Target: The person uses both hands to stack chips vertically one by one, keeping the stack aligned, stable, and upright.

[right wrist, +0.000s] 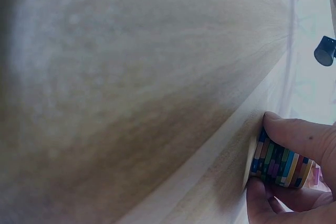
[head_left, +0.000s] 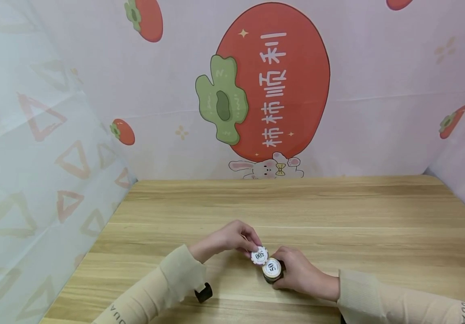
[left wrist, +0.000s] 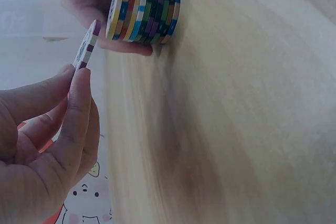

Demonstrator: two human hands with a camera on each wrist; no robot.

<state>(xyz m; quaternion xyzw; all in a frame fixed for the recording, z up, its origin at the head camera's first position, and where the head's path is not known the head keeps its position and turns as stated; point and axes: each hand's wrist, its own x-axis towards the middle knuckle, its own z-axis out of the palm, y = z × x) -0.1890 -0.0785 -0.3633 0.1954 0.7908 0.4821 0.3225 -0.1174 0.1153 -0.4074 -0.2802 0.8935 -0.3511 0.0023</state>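
Between thumb and fingers, my left hand (head_left: 232, 236) pinches a white poker chip (head_left: 259, 255) marked 500, its edge banded with purple in the left wrist view. Just right of it stands an upright stack of poker chips (head_left: 272, 268), topped by a chip marked 50. My right hand (head_left: 299, 273) grips this stack from the right side, thumb and fingers around it. Many edge colours show on the stacked chips (left wrist: 144, 13) in the left wrist view. The held chip is tilted and close beside the top of the stack, overlapping its rim in the head view.
The wood-grain table (head_left: 176, 207) runs back to a cloth backdrop (head_left: 378, 135) printed with persimmons and a rabbit. A patterned cloth (head_left: 46, 171) hangs along the left side. A black wrist device (head_left: 203, 292) sits under the left sleeve.
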